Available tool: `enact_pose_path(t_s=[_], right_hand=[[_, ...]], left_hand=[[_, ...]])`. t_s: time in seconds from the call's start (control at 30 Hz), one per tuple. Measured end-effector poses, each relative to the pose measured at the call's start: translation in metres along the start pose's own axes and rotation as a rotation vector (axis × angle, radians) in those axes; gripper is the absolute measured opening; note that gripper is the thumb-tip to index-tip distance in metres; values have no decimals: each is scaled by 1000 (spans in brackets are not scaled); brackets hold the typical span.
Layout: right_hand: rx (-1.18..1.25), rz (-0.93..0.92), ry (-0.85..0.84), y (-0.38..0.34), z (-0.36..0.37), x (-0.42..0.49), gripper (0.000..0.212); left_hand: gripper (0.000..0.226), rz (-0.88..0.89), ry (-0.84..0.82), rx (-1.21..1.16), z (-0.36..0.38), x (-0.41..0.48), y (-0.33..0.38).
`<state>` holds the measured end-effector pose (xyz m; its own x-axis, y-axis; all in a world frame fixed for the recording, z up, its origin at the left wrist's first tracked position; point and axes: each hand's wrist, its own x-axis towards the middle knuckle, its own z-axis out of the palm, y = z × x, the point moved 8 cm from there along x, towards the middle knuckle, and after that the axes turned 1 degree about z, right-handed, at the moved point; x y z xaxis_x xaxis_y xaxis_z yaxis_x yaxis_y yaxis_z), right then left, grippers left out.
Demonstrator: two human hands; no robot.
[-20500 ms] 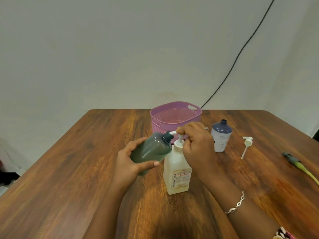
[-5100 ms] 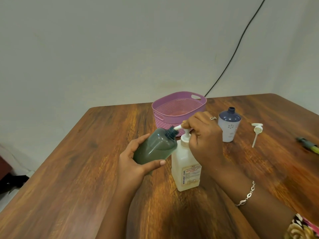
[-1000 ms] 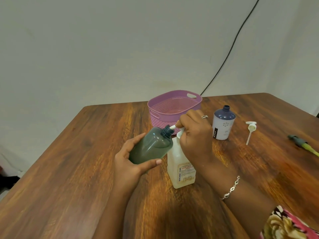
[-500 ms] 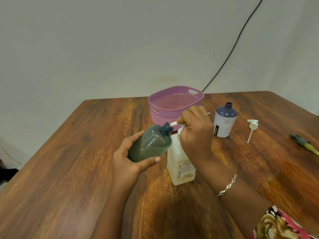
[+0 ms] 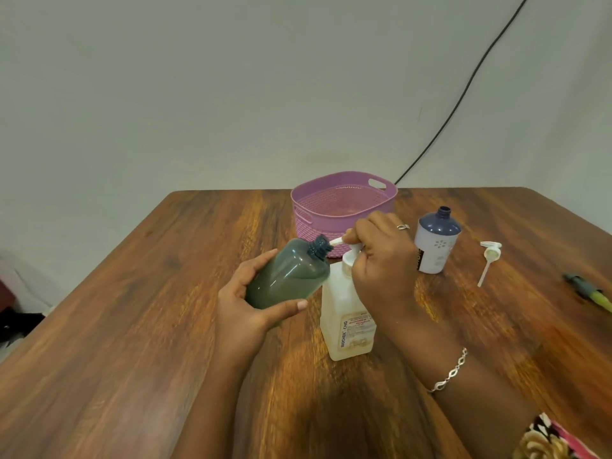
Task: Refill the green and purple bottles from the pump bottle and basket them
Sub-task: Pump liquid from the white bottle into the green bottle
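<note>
My left hand (image 5: 246, 311) grips the green bottle (image 5: 288, 276), tilted with its open neck up against the pump nozzle. The white pump bottle (image 5: 347, 313) stands mid-table, and my right hand (image 5: 381, 263) curls over its pump head, hiding most of it. Off to the right the purple bottle (image 5: 435, 241) stands upright and uncapped. Behind both hands sits the pink basket (image 5: 344, 203), with nothing in it.
A loose white pump cap with its tube (image 5: 488, 260) lies right of the purple bottle. A green pen-like object (image 5: 592, 291) lies at the table's right edge. A black cable (image 5: 463, 94) runs up the wall behind the wooden table (image 5: 132, 309).
Both hands hold the same grips on the green bottle and the pump head. Only the camera view has shifted slightly.
</note>
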<state>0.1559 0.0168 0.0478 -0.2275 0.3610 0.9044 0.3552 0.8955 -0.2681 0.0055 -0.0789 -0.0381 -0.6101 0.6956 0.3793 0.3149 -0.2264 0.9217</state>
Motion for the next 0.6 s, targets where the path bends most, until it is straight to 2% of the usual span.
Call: enact_pose_path(t_s=[0.1,0.43,0.6], right_hand=[[-37,-12,-10,-2,2,-6,21],[67,27,40,1,-10,-3,28],[-5,30,44,2,1,-11,25]], left_hand=[[77,-7,-25,5,4,-3,-1],[78,21,-60,-15,5,-1,6],[78,16,-66,-5,7,-1,-2]])
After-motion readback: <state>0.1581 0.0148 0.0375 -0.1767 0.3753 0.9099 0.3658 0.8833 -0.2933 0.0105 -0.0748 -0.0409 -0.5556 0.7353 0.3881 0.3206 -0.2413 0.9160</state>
